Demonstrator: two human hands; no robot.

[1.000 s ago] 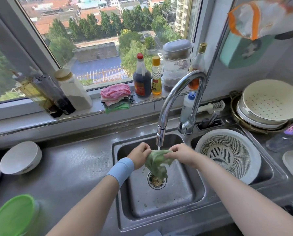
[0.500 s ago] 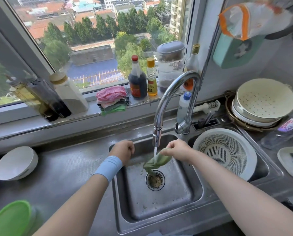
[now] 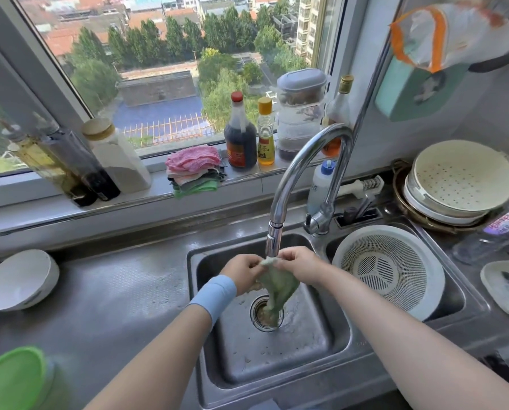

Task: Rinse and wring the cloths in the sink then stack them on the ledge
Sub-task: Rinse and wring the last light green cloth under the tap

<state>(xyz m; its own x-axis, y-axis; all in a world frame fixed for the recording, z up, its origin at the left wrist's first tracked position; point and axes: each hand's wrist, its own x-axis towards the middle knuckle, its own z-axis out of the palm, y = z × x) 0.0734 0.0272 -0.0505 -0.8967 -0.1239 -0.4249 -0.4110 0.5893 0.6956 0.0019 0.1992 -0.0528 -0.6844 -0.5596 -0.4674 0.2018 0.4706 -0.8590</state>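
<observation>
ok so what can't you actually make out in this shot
All in the head view:
- Water flow: the left hand, right hand and green cloth sit right at the faucet mouth, hiding any stream.
- Drain: the cloth's hanging end covers part of it.
- Cloth stack on the ledge: layers overlap, count unclear.
- Green lid: cut off by the bottom-left edge.
- Bottle labels: too small to read.

faucet [image 3: 303, 164] arching over sink [image 3: 330, 359], bottles [image 3: 241, 137] flanking cloth stack [image 3: 194, 170] on ledge [image 3: 55, 208]

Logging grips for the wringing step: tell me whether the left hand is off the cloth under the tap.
No, the left hand and right hand both pinch the top of the green cloth below the faucet.
</observation>
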